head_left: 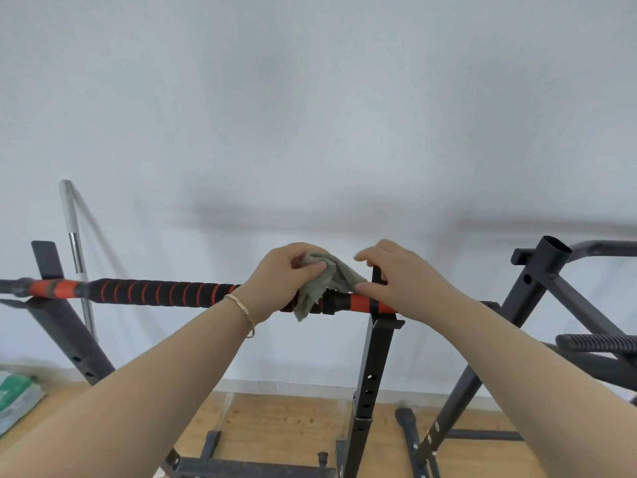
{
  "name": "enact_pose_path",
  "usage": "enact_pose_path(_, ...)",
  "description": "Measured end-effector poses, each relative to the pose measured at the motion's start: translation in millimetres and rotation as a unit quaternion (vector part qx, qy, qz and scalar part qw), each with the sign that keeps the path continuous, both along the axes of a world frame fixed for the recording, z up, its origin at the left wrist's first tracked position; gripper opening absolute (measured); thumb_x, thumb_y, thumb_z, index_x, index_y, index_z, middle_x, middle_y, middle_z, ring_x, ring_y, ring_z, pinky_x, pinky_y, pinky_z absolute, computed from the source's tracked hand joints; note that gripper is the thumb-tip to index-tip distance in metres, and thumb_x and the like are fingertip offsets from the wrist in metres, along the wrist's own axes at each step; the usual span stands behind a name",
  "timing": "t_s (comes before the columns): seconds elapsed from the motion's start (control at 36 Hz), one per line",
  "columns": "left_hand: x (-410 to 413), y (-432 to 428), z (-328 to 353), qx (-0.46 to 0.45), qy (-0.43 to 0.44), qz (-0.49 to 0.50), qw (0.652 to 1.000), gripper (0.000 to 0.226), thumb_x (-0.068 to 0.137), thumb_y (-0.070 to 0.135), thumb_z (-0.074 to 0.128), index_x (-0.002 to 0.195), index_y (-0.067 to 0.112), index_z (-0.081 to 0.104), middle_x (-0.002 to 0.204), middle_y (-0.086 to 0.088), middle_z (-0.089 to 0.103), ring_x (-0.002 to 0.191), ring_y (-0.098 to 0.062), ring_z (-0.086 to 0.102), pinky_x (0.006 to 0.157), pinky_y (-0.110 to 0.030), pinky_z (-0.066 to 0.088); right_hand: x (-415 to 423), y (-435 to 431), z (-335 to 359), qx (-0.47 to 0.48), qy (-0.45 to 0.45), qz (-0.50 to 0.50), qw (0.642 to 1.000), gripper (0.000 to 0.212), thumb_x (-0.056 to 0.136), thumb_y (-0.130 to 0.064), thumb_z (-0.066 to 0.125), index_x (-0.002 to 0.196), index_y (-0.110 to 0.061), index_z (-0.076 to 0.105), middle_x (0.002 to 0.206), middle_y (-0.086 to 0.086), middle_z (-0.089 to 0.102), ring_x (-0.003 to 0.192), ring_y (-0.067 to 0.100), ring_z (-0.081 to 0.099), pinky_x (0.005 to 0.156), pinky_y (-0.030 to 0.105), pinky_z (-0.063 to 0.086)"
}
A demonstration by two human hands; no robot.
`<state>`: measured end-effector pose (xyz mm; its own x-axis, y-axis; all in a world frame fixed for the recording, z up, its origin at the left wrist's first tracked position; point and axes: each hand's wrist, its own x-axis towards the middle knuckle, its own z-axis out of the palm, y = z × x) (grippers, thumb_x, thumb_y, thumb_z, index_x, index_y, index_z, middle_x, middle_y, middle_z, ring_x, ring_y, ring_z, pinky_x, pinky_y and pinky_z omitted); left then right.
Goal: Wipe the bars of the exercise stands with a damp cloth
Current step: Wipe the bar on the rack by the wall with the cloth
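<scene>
Two hands are meeting over the middle of the bar (162, 293) in the head view. The bar is lying level across two stands, its black foam grip wound with red stripes and its red ends showing on both sides. The left hand (286, 274) is gripping the cloth (327, 284), fingers and thumb curling round a bunch of it on top of the bar. The grey-green cloth is draping over the bar, just left of the right stand (370, 374), and a frayed corner is hanging below the bar. The right hand (396, 270) is hovering just beside the cloth with its fingers loosely bent. Its thumb is lying at the cloth's right edge, and whether it is pinching the cloth cannot be told. The tip of the right stand is showing between that thumb and the fingers. A thin bracelet (243, 312) is circling the left wrist. The left stand (65, 322) is carrying the bar's far end, and a silver pole (74, 236) is leaning on the wall (310, 115) behind it. Another black frame (517, 305) is standing at the right. A wooden floor (275, 419) is showing below, with a green-and-white bag (17, 398) lying at the left edge.
</scene>
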<state>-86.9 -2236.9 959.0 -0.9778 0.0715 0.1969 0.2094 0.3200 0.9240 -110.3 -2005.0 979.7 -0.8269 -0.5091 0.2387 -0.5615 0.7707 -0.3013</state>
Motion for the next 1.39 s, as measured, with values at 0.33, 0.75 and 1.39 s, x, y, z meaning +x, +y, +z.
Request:
enact_pose_path(0.33, 12, -36, 14, 0.148, -0.063, -0.003, 0.987, 0.023, 0.096, -0.001, 0.048, 0.11, 0.016, 0.05, 0.096, -0.002, 0.071, 0.085, -0.027, 0.064, 0.072, -0.04, 0.051, 0, -46, 7, -0.218, -0.118, -0.043, 0.968, 0.01, 0.096, -0.02, 0.052, 0.097, -0.029, 0.055, 0.089, -0.008, 0.065, 0.076, 0.008, 0.058, 0.067, 0.026, 0.043)
enact_pose_path(0.75, 18, -71, 6, 0.094, -0.074, 0.002, 0.993, 0.054, 0.081, -0.003, 0.066, 0.115, 0.038, 0.064, 0.133, 0.007, 0.054, 0.106, -0.012, 0.068, 0.092, -0.039, 0.056, 15, -71, 10, -0.249, -0.182, -0.025, 0.951, 0.033, 0.083, -0.014, 0.075, 0.106, -0.037, 0.067, 0.1, -0.009, 0.069, 0.082, 0.012, 0.063, 0.076, 0.028, 0.055)
enact_pose_path(1.39, 55, -106, 14, -0.2, 0.107, 0.066, 0.972, 0.017, 0.099, 0.03, 0.054, 0.086, 0.026, 0.064, 0.081, 0.011, 0.064, 0.077, -0.005, 0.059, 0.069, -0.023, 0.05, 48, -85, 16, -0.245, -0.145, -0.106, 0.953, 0.039, 0.101, -0.037, 0.053, 0.074, -0.011, 0.055, 0.07, -0.006, 0.053, 0.053, 0.002, 0.049, 0.053, 0.013, 0.041)
